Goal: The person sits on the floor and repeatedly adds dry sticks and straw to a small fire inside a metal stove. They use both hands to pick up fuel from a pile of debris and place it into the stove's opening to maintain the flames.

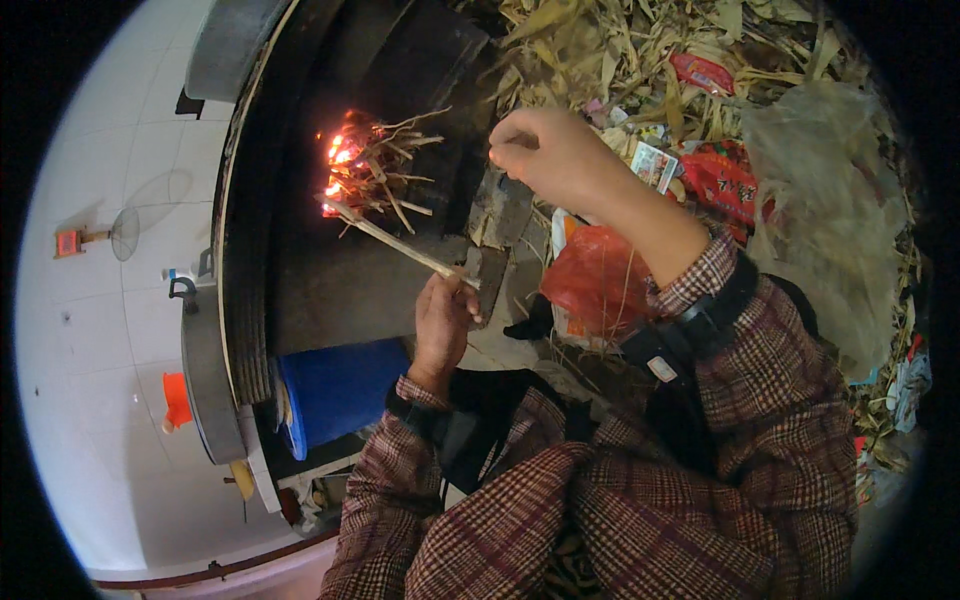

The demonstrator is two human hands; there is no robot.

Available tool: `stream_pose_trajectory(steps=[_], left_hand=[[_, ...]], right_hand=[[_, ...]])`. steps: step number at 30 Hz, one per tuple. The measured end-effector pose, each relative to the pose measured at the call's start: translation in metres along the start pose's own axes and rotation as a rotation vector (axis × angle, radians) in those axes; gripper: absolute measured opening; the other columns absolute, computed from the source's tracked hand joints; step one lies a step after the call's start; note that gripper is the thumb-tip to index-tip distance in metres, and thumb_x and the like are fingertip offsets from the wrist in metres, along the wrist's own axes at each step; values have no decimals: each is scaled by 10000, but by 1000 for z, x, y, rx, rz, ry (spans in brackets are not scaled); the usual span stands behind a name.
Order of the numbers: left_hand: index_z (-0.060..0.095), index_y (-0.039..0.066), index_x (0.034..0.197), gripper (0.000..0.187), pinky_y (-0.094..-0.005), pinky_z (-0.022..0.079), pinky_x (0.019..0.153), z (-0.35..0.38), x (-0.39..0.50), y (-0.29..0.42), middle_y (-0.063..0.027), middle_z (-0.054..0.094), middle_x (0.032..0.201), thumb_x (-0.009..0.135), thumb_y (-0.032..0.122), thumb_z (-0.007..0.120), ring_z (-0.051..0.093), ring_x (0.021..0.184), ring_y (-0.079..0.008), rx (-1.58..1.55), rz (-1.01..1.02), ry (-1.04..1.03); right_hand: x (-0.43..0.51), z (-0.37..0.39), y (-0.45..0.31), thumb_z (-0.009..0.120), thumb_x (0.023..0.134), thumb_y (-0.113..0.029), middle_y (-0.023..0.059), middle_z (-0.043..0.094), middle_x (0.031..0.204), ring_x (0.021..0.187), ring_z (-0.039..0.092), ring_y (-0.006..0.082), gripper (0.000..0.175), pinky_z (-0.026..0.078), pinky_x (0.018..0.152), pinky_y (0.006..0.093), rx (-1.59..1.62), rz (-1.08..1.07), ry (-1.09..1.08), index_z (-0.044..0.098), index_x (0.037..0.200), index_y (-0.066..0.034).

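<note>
My left hand (444,319) grips the near end of a thin, peeled wooden stick (405,251). Its far end reaches into a small fire (339,161) in a blackened stove hearth (330,292). Dry twigs (390,176) lie bunched there, glowing and burning at one end. To the right of the hearth, my right hand (536,150) is raised in the air. Its fingers curl loosely with a gap between thumb and fingers, and I see nothing in them. Below its wrist sits a crumpled red plastic bag (596,277).
Dry corn husks (600,52) with red wrappers (716,180) among them heap beside the fire. A clear plastic sheet (825,217) covers part of the litter. Bricks (495,206) edge the hearth. A blue drum (349,394) and a metal pot (210,382) stand at left.
</note>
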State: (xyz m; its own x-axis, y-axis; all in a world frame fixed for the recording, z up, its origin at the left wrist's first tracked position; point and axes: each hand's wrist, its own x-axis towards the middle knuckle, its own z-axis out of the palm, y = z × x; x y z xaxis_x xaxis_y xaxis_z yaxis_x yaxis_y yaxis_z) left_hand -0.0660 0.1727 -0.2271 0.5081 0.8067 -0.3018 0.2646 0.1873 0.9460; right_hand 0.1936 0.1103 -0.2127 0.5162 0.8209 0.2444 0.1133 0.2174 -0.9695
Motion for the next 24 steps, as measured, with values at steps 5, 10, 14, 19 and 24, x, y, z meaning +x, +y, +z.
stream_pose_trajectory(steps=[5, 10, 14, 19, 24], left_hand=[[519, 32, 1062, 207, -317, 433, 582, 2, 6, 1, -66, 523, 752, 954, 185, 430, 502, 634, -166, -207, -70, -69], [519, 40, 1046, 204, -317, 410, 570, 11, 5, -2, -66, 516, 738, 950, 185, 412, 494, 632, -167, -201, -106, -72], [530, 49, 1042, 214, -303, 399, 561, -10, 28, 7, -64, 515, 731, 949, 205, 416, 483, 615, -171, -227, -85, 27], [558, 86, 963, 190, -287, 399, 564, -60, 77, 25, -39, 522, 772, 924, 237, 450, 488, 636, -165, -157, 24, 151], [561, 111, 944, 177, -252, 408, 499, -98, 129, 36, -15, 554, 828, 920, 229, 431, 494, 612, -131, -251, 16, 335]], right_hand=[[3, 2, 0, 672, 813, -199, 152, 683, 800, 745, 668, 260, 208, 515, 692, 359, 35, 42, -44, 687, 876, -2], [3, -1, -3, 650, 836, -187, 114, 670, 809, 737, 636, 202, 204, 498, 679, 327, 34, 75, -59, 672, 904, 4], [4, -2, 0, 613, 881, -147, 43, 636, 805, 709, 573, 97, 187, 467, 637, 261, -14, 74, -104, 643, 965, 17], [5, 1, 3, 663, 816, -214, 137, 685, 851, 783, 658, 251, 230, 507, 714, 357, 11, 88, -63, 682, 905, -3], [2, -3, 4, 657, 823, -208, 142, 677, 843, 781, 651, 241, 249, 504, 712, 352, 6, 131, -87, 676, 938, 12]])
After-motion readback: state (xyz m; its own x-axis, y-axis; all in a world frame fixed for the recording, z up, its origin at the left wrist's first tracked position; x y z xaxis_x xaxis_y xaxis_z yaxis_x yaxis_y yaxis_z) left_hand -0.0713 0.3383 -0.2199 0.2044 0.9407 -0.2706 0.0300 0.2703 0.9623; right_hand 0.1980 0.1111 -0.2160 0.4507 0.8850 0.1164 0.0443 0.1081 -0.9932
